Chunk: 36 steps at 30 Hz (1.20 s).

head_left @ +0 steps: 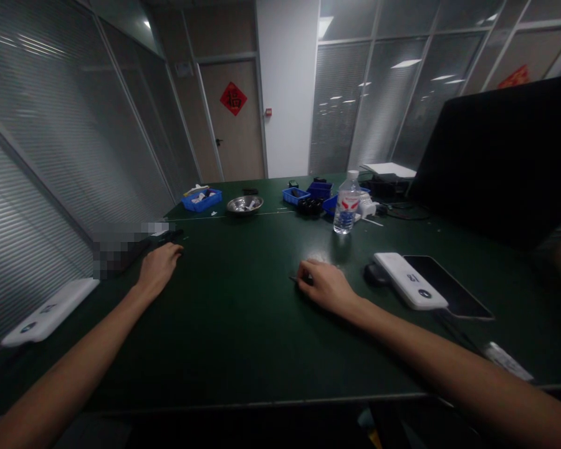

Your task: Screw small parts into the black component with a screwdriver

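Grey slim item (pixel 293 278): in the right hand (pixel 326 285), low at the green tabletop (pixel 234 349); contact, we can't tell.
Curled fingers (pixel 310 266): pinching it, we judge; grip made, release not yet done.
Left hand (pixel 156 271): beside black item (pixel 169 237); we can't tell whether it holds anything.
Bottle (pixel 346 209), steel bowl (pixel 240 211): farther off, neither hand on them; work left there, we can't tell.
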Available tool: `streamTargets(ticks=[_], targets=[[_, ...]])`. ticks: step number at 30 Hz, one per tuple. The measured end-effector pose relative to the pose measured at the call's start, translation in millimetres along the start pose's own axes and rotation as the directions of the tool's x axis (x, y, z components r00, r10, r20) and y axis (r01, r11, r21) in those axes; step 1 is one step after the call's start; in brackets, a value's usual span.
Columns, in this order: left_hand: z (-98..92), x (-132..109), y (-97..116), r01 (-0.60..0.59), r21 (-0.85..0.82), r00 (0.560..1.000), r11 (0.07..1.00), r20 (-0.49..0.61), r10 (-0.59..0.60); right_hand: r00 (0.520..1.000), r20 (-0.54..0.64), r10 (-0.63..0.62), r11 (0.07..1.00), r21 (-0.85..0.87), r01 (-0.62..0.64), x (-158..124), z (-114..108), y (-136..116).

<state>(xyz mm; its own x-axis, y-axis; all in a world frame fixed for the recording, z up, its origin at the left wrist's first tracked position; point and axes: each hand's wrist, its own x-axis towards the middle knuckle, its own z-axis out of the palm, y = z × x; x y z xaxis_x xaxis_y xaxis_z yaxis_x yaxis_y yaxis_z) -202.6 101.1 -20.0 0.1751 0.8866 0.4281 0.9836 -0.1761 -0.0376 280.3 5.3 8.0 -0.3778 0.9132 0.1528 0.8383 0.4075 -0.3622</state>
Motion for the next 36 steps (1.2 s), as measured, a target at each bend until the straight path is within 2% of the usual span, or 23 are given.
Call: streamTargets(ticks=[4,12,18,22,26,30,36], targets=[[1.0,1,-1,-0.009,0.036,0.999,0.999,0.038,0.008,1.0,0.006,0.002,1.0,-0.008,-0.002,1,1,0],[6.3,7,-4,0.003,-0.071,0.997,0.997,0.076,0.003,1.0,0.002,-0.009,1.0,-0.018,0.009,0,0,0],[-1.3,12,6,-0.005,-0.032,0.994,0.999,0.111,0.008,1.0,-0.003,-0.024,1.0,-0.012,0.024,1,2,1],[-4.2,15,10,0.015,-0.036,0.995,0.999,0.096,-0.011,1.0,0.01,-0.01,1.0,-0.025,0.011,1,2,0],[1.0,11,-4,0.087,-0.172,0.996,0.981,0.024,-0.084,1.0,0.026,-0.005,1.0,-0.018,0.005,0,-2,-3],[11.7,7,-28,0.162,-0.265,0.987,0.951,0.02,-0.163,0.999,0.046,0.004,1.0,-0.006,-0.004,-1,-5,-6],[17.7,8,-40,0.15,-0.281,0.988,0.948,0.001,-0.156,1.0,0.031,0.001,1.0,-0.002,-0.001,-2,-6,-5]])
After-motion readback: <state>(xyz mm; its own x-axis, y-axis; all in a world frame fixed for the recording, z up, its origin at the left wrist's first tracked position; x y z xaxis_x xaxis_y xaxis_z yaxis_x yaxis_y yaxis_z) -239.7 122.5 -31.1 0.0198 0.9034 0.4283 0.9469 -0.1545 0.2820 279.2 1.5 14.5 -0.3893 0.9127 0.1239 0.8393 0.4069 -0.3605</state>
